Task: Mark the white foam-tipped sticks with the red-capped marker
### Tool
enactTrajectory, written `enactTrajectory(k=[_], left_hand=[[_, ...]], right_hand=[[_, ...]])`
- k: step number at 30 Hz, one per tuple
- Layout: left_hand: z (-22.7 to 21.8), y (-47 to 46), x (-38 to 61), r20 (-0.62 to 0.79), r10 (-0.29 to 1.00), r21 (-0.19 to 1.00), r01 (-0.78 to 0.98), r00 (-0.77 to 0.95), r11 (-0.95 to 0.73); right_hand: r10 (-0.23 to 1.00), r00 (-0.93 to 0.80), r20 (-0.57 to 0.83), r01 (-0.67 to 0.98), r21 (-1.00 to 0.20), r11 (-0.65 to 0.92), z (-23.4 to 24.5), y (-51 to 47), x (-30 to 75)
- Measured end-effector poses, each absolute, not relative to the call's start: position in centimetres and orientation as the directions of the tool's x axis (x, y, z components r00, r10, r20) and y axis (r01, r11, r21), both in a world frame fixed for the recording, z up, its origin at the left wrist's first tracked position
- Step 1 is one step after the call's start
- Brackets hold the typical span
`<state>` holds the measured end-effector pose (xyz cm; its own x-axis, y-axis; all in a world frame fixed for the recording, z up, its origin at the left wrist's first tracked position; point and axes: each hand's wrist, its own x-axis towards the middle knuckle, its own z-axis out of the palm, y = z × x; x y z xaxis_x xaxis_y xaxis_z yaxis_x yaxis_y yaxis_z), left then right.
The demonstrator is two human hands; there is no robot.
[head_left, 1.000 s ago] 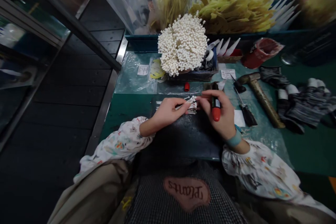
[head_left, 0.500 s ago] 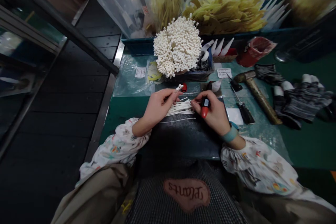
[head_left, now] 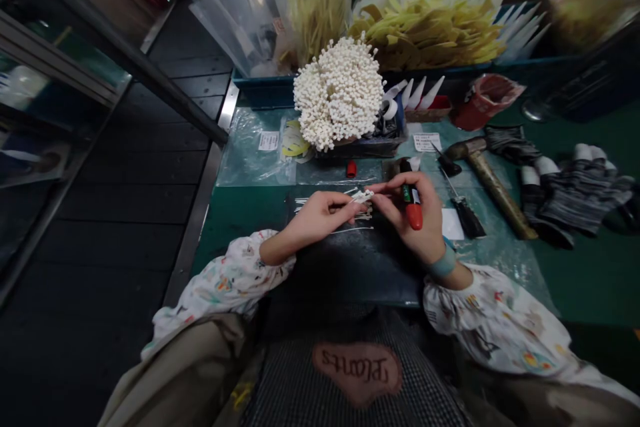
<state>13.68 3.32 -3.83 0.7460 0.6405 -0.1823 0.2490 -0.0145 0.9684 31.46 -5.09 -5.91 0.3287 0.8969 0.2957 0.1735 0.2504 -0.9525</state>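
Observation:
My left hand (head_left: 325,215) is closed, with finger and thumb pinching a small bundle of white bead-tipped stems (head_left: 363,196). My right hand (head_left: 411,213) is closed round a black marker with a red end (head_left: 413,207), held across the palm. Its thumb and forefinger reach the white tips of the bundle; whether they grip them I cannot tell. Beneath my left hand, more thin white stems (head_left: 353,229) lie on a black mat (head_left: 360,273), partly hidden by the fingers. A red cap (head_left: 351,169) rests on the bench just beyond my hands.
A dense cluster of white-tipped stems (head_left: 337,93) stands in a box behind my hands. Further back, a blue tray (head_left: 265,99) holds yellow and white petal-like pieces (head_left: 440,33). To the right lie a screwdriver (head_left: 465,210), a hammer (head_left: 500,190) and dark gloves (head_left: 580,193).
My left hand has moved right with its white stems, bringing their tips to my right fingertips. My right hand has shifted slightly right, with the marker still in it.

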Motion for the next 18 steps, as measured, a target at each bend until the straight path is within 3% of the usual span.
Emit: enactTrajectory(k=[6,18], left_hand=[[-3.73,3.22,13.81,-0.214,0.63,0.963,0.271,0.746,0.006],[-3.62,2.87,14.1,-0.221,0.596,0.961,0.275,0.772,0.0]], right_hand=[[0.919,0.347,0.185,0.087,-0.982,0.165,-6.63,-4.87,31.66],[0.904,0.355,0.239,0.159,-0.968,0.194,-6.17,-4.9,31.24]])
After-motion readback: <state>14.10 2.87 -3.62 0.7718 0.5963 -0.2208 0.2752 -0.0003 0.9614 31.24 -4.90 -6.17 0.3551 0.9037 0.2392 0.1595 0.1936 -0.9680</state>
